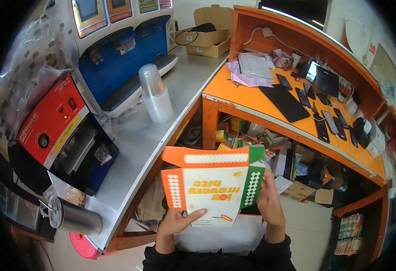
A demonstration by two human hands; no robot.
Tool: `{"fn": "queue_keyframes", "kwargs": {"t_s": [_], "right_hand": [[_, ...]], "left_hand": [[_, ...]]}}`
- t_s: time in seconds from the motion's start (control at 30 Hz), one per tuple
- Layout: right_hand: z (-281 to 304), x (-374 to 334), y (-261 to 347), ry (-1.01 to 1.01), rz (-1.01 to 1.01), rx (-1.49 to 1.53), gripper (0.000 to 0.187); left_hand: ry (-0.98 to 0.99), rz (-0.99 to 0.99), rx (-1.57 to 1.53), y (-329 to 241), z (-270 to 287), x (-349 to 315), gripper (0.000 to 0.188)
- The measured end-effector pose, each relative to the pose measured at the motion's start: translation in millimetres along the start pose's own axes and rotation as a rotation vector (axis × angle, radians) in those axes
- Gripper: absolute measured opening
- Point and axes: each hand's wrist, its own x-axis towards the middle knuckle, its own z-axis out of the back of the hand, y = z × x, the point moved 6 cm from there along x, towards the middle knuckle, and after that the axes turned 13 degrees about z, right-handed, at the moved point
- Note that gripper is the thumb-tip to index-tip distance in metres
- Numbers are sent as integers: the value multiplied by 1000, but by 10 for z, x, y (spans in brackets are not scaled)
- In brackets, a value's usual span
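A white cardboard food box (213, 189) with orange and green patterned sides is held up in front of me, its print upside down to me. Its orange flap (207, 157) stands out at the far edge, with a green tab beside it. My left hand (180, 221) grips the lower left part, thumb lying across the white panel and the other fingers hidden behind. At the right, my right hand (269, 198) has its fingers curled at the green side (253, 186); part of that grip is out of sight.
To the left, a metal counter (130, 149) carries a red cup sealer (58, 117), stacked clear plastic cups (155, 97) and a steel canister (82, 219). A blue drink dispenser (116, 58) stands behind. The orange desk (252, 100) holds several phones; boxes (297, 190) lie beneath.
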Motion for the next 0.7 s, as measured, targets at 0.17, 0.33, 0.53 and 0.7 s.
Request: {"fn": "queue_keyframes", "kwargs": {"t_s": [0.17, 0.33, 0.53, 0.7], "right_hand": [[120, 107, 50, -273, 292, -327, 16], [-145, 113, 216, -109, 533, -784, 11], [-429, -38, 140, 8, 548, -867, 22], [-449, -186, 113, -47, 628, -807, 20]], "left_hand": [[-231, -115, 176, -132, -104, 139, 66], [-772, -549, 481, -583, -99, -17, 89], [-615, -593, 417, -717, -329, 111, 23], [-722, -632, 262, -734, -313, 49, 8]]}}
